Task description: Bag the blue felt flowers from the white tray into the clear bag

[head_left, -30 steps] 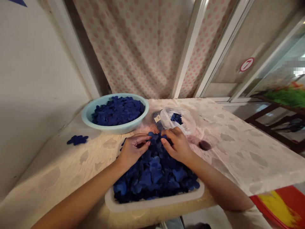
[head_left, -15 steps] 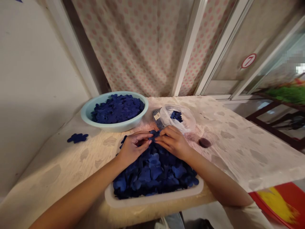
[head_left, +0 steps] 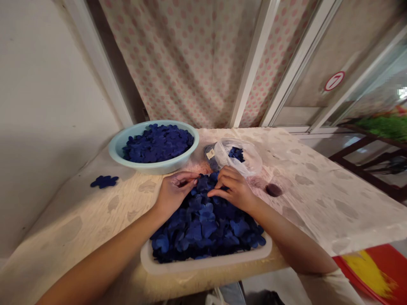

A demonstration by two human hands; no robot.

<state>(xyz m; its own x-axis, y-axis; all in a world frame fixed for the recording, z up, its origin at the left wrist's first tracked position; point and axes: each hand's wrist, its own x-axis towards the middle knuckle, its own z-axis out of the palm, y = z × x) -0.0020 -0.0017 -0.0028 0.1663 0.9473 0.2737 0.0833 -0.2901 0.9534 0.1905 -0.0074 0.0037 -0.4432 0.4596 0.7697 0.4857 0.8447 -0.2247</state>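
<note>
My left hand (head_left: 174,190) pinches the left edge of a blue flower-shaped petal piece (head_left: 203,182) between thumb and fingertips. Just to its right is my right hand (head_left: 233,188), its thumb apart from the bent fingers and nothing visible held between them. Both hands are over the far part of a white tray (head_left: 206,266), heaped with many similar dark blue flower pieces (head_left: 206,224). The palms and some fingertips are partly hidden from view.
A light blue basin (head_left: 159,167) full of blue flower pieces stands at the back left. A clear plastic bag (head_left: 252,159) holding more lies behind the tray. One flower piece (head_left: 104,181) rests at the left; a small dark round object (head_left: 273,190) is at the right.
My right hand's fingers have come away from the flower piece and spread apart. The left hand has shifted slightly left and still grips it.
</note>
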